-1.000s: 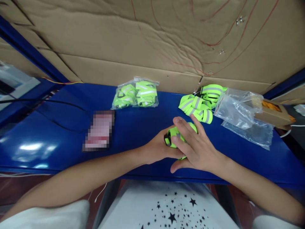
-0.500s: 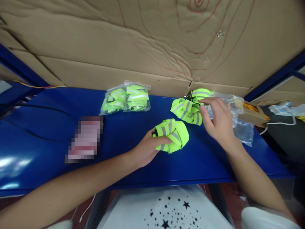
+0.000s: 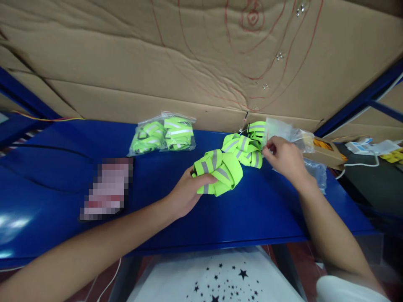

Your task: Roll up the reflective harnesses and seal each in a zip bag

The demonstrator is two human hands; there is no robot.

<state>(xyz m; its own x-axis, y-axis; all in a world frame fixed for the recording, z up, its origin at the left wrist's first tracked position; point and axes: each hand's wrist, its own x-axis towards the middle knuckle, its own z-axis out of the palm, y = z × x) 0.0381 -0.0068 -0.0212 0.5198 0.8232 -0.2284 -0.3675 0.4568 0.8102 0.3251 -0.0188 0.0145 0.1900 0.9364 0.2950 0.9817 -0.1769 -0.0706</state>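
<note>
My left hand [image 3: 185, 191] is closed on a folded neon-green reflective strap bundle [image 3: 220, 170] resting on the blue table [image 3: 157, 176]. My right hand [image 3: 285, 159] pinches the edge of a clear plastic bag [image 3: 283, 129] at the right rear. Just left of that hand lies a loose pile of the same green straps [image 3: 244, 144].
Two bagged green strap bundles [image 3: 163, 135] lie at the back centre. A blurred pink flat object [image 3: 107, 188] sits on the left. A small cardboard box [image 3: 325, 152] and more clear bags [image 3: 315, 172] are at the right edge. A cardboard wall [image 3: 189, 63] stands behind.
My right hand left the bundle, reached right to the clear bags and has now pinched one and lifted it. My left hand stays closed on the bundle.
</note>
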